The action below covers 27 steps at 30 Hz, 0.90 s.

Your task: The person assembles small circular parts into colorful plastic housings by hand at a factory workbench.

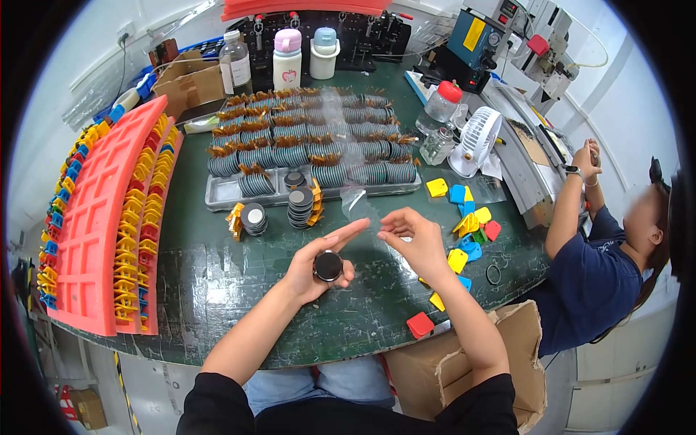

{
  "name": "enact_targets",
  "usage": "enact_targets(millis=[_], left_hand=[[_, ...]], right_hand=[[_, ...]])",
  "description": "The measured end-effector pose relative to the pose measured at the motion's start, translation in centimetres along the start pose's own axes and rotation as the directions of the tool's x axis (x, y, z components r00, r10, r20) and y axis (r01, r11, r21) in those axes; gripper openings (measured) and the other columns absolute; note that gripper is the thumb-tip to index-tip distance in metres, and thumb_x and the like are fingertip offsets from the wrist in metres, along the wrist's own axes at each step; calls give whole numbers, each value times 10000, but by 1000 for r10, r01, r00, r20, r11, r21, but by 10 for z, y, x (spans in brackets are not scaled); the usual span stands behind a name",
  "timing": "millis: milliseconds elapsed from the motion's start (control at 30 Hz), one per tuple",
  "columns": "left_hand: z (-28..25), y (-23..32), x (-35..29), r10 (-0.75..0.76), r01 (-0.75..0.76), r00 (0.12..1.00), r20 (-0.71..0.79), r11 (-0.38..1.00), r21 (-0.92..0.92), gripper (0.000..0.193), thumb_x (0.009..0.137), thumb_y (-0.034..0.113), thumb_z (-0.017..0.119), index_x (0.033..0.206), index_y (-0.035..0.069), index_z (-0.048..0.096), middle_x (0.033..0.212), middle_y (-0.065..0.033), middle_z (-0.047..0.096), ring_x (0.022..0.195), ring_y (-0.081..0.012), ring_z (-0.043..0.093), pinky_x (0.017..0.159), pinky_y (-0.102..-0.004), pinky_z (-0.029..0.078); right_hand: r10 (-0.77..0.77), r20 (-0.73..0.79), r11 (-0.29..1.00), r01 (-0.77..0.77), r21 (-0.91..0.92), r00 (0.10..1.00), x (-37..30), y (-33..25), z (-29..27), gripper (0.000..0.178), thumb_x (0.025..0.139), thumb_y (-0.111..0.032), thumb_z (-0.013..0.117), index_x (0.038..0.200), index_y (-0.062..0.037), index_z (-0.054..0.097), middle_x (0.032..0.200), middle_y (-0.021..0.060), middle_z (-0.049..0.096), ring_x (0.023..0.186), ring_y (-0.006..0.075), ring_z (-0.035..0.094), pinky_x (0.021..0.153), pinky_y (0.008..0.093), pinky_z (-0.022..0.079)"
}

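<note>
My left hand (308, 270), palm turned up, has its lower fingers curled around a round black disc (328, 266) with a shiny rim. Its upper fingers stretch toward my right hand (417, 243), which pinches the edge of a thin clear plastic film (355, 199). This film runs back over rows of stacked grey discs with orange-brown tabs (362, 174), set in a clear plastic tray (217, 197). Short disc stacks stand before the tray: one low stack (254, 217) and a taller one (300, 208) with orange tabs beside it.
Yellow, blue, red and green plastic pieces (457, 259) lie scattered at right, near a white fan (476, 141) and jars (439, 106). Red foam racks (109, 217) lean at left. Bottles (287, 59) stand behind. An open cardboard box (507, 355) is beside me; a co-worker (602, 254) sits right.
</note>
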<state>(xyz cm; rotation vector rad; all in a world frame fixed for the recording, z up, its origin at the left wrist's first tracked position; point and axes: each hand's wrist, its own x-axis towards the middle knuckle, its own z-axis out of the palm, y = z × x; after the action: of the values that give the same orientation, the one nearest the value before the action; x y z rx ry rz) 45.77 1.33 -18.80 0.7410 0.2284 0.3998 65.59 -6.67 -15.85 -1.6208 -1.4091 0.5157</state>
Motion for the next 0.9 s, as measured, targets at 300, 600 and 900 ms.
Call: enact_targets(millis=[300, 600, 900], left_hand=[[0, 0, 0, 20, -22, 999, 39, 998, 52, 640, 886, 326, 433, 1435, 24, 301, 1523, -67, 251, 627, -155, 576, 532, -251, 482], [-5, -6, 2, -13, 20, 997, -70, 995, 98, 573, 959, 365, 399, 1423, 37, 327, 1507, -59, 281, 668, -144, 604, 537, -235, 505], [-9, 16, 0, -389, 395, 915, -109, 918, 34, 911, 906, 681, 157, 1338, -93, 367, 1302, -300, 458, 1009, -410, 620, 858, -454, 533]], right_hand=[[135, 45, 990, -136, 25, 990, 0, 0, -1, 135, 787, -49, 707, 890, 7, 640, 883, 96, 667, 792, 172, 669, 708, 273, 535], [-290, 246, 884, 357, -302, 925, -3, -14, -11, 98, 765, -53, 719, 829, -38, 646, 987, 76, 573, 885, 189, 594, 779, 313, 489], [78, 212, 888, -165, 430, 974, -5, -15, 4, 157, 844, -58, 672, 947, -1, 569, 890, 25, 600, 831, 79, 583, 761, 233, 484]])
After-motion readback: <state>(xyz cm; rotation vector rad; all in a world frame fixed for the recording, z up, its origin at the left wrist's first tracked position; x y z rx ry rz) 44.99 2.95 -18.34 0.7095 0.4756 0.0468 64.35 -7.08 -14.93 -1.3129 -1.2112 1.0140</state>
